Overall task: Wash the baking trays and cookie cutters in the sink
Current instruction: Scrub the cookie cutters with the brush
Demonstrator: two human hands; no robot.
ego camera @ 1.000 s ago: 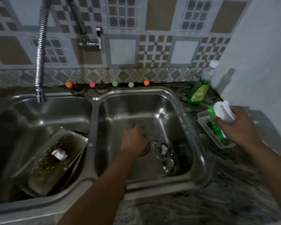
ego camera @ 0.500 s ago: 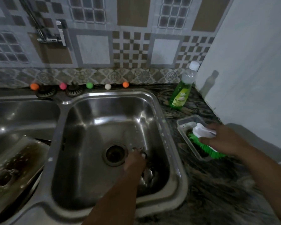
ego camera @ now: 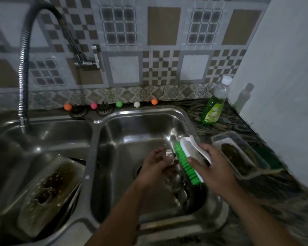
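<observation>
Baking tray [ego camera: 48, 190] leans tilted in the left sink basin [ego camera: 64, 137], wet, brown residue on its surface. Left hand [ego camera: 156, 167] over the right basin [ego camera: 135, 132], fingers curled round a small shiny metal cookie cutter [ego camera: 168, 153], blurred. More metal cutters [ego camera: 180, 189] lie on the right basin floor near the drain. Right hand [ego camera: 212, 167] grips a white-backed scrub brush [ego camera: 188, 157], green bristles facing the held cutter, just beside it. Green soap bottle [ego camera: 214, 107] and clear plastic container [ego camera: 238, 155] on the bench [ego camera: 229, 125], right.
</observation>
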